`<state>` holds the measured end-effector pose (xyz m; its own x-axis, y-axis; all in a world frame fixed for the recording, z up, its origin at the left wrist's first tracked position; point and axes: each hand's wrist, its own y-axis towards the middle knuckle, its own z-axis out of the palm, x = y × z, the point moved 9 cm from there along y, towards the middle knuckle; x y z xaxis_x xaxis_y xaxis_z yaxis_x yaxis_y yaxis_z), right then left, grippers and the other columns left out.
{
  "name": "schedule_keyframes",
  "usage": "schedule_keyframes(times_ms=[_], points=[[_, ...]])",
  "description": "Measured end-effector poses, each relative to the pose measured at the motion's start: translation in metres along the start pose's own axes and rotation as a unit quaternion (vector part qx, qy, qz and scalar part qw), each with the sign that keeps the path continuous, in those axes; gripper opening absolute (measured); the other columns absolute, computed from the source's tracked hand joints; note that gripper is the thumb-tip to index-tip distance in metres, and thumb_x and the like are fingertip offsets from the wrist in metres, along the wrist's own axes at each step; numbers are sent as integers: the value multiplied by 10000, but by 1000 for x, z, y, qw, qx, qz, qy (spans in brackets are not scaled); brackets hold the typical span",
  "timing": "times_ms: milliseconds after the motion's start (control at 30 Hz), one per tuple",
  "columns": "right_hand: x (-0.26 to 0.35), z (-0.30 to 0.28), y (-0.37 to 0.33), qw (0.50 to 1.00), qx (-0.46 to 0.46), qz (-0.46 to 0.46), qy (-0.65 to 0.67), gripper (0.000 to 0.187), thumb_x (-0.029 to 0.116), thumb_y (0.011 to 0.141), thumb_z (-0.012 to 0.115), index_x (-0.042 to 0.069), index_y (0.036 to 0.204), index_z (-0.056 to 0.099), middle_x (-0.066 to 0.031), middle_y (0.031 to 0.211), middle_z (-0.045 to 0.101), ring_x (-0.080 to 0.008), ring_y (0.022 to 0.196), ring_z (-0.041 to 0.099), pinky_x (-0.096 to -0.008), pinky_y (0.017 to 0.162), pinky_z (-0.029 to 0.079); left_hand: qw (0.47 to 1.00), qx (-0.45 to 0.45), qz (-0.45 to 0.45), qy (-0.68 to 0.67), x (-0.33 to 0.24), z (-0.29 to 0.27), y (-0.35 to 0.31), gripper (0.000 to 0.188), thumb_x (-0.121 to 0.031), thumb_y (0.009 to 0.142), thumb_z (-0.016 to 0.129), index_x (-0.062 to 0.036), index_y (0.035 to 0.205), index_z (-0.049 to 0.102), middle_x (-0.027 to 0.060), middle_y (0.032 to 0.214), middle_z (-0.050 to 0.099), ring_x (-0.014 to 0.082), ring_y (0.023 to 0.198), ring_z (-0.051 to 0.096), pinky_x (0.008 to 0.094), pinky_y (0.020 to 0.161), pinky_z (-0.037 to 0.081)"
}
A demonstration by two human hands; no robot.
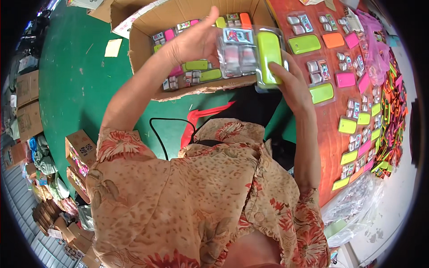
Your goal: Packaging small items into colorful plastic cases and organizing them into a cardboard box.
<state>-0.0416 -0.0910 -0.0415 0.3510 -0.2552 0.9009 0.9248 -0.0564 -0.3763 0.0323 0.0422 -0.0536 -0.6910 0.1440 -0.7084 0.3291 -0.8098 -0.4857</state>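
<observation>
My right hand (292, 82) grips a clear plastic blister pack (239, 56), its thumb pressed on a rounded lime-green case that looks like a toy phone. The pack's other half has a small printed sachet and pale pinkish pieces under the plastic. My left hand (194, 43) is beside the pack's left edge, thumb raised well apart from the fingers; whether its fingertips touch the pack I cannot tell. Both hands are over an open cardboard box (178, 94), in which similar packs with green, pink and orange cases lie.
On the right, a reddish-brown table (299, 60) bears several rows of similar packs. A pink plastic bag (373, 38) and a heap of colourful strips (391, 107) lie beyond them. Smaller cartons (80, 149) stand on the green floor (85, 67) at left, near a red object (192, 123).
</observation>
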Motion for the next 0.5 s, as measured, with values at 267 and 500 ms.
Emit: schedule_keyframes(times_ms=[267,500], points=[[-4,12,74,997,8,-45,68,455,158,793,544,18,1186,360,-61,1073,486,-142,961,485,-279,821,401,987,68,96,-106,-43,-43,33,417,-346,814,494,-59,1114,454,64,1059,532,171,966,503,351,817,394],[-16,35,107,991,-40,-118,45,495,133,778,572,-22,1180,329,-84,1055,494,-140,919,506,-264,804,406,991,-86,95,-26,-23,-110,44,378,-329,797,540,-83,1079,487,29,1010,556,136,936,520,341,764,423]])
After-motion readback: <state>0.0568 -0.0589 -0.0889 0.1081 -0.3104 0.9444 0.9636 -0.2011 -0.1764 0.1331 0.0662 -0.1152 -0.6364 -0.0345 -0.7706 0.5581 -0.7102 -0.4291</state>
